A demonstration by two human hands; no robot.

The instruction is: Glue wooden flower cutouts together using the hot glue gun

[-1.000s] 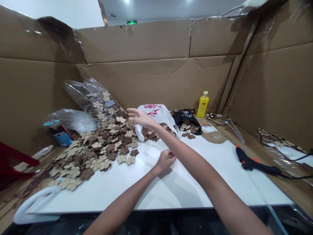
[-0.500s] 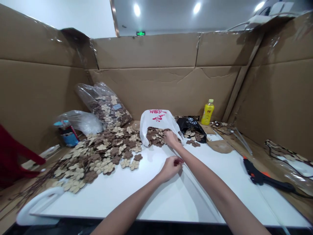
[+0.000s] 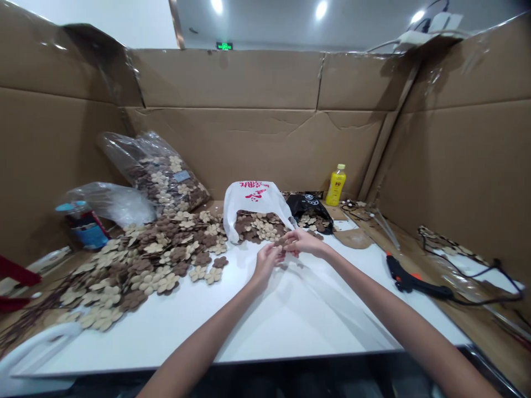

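In front of the white plastic bag's mouth, my two hands meet above the white board. My right hand [image 3: 302,243] is closed, pinching a brown flower cutout [image 3: 280,242] at its fingertips. My left hand [image 3: 267,262] is closed too, its fingers against the same cutout; they partly hide it. Brown and beige flower cutouts [image 3: 265,228] fill the opening of the white plastic bag [image 3: 249,193] just behind. A large heap of the same cutouts [image 3: 161,254] lies to the left on the white board [image 3: 199,326].
A clear bag of cutouts [image 3: 166,179] leans at the back left. A black bag [image 3: 305,207] and yellow bottle [image 3: 336,185] stand behind my right hand. The black glue gun [image 3: 415,282] lies at the right. Cardboard walls [image 3: 232,132] enclose the table.
My right hand has drawn back out of the white bag's mouth with a brown flower cutout. My left hand has moved forward to meet it. The view has shifted slightly right.
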